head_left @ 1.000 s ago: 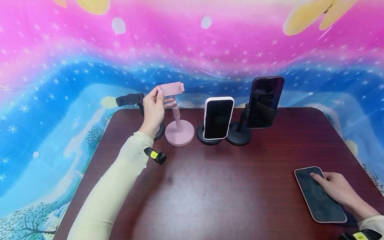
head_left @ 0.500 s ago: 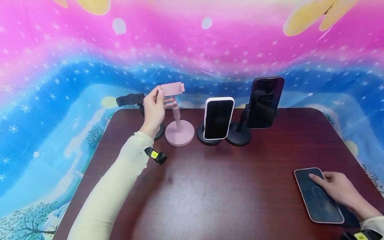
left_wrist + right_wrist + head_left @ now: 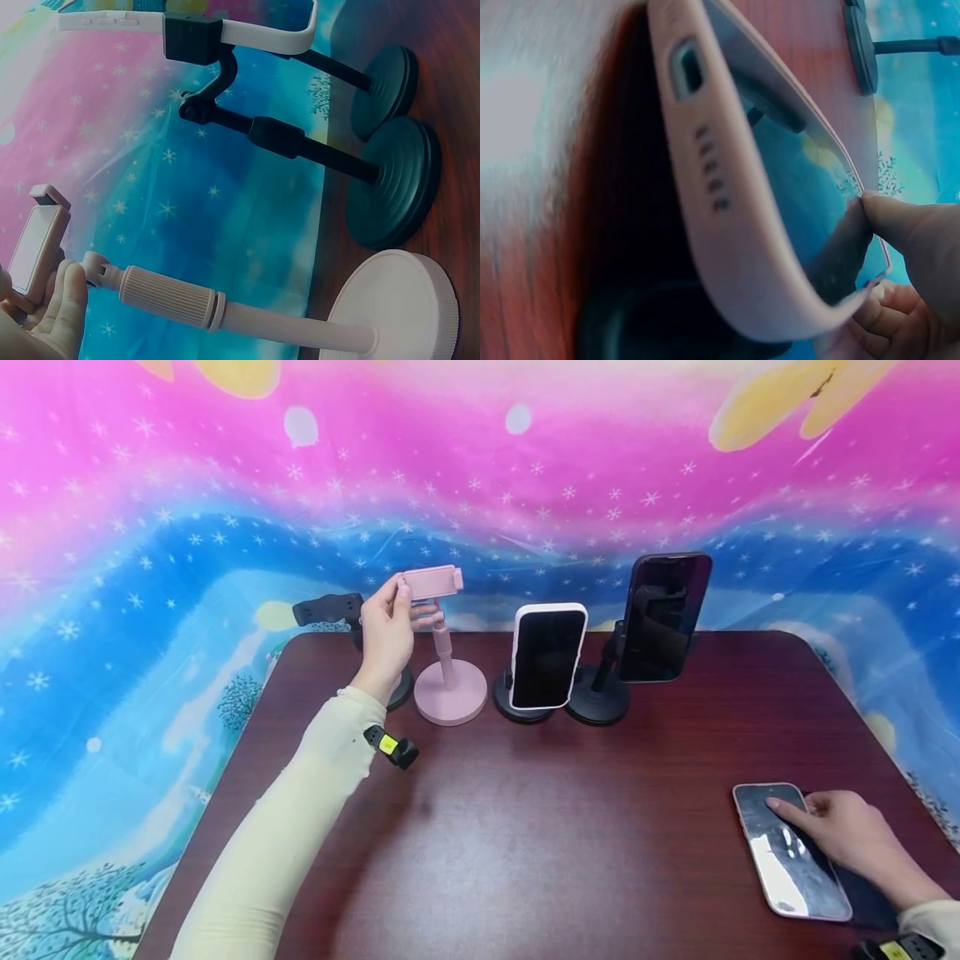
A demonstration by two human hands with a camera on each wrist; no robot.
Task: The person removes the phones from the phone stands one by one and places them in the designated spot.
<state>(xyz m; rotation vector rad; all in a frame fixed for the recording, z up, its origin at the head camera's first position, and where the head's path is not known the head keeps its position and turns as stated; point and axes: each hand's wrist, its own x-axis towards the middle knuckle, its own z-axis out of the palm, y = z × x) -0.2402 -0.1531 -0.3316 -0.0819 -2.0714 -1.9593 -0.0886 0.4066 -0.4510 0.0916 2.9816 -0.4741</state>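
Note:
My left hand (image 3: 387,633) grips the clamp (image 3: 432,582) of a pink phone stand (image 3: 450,693) at its left end, thumb in front. In the left wrist view, the clamp (image 3: 37,251) tilts on its ribbed pole, and fingers (image 3: 67,304) lie behind it. Nothing sits in the clamp. At the table's right side, my right hand (image 3: 851,835) holds a smartphone (image 3: 795,856) in a pink case by its far right edge, thumb on the screen. The right wrist view shows the phone's port edge (image 3: 712,172) close up, tilted above the table.
Beside the pink stand, black stands bear a white-cased phone (image 3: 549,657) and a dark phone (image 3: 666,618). A black stand (image 3: 327,608) without a phone is partly behind my left hand. A dark rounded object (image 3: 645,326) lies under the held phone. A patterned cloth (image 3: 480,485) hangs behind the table.
The phone in my right hand has tilted and shifted slightly left; its screen now shows bright reflections. My left hand keeps its grip on the pink clamp.

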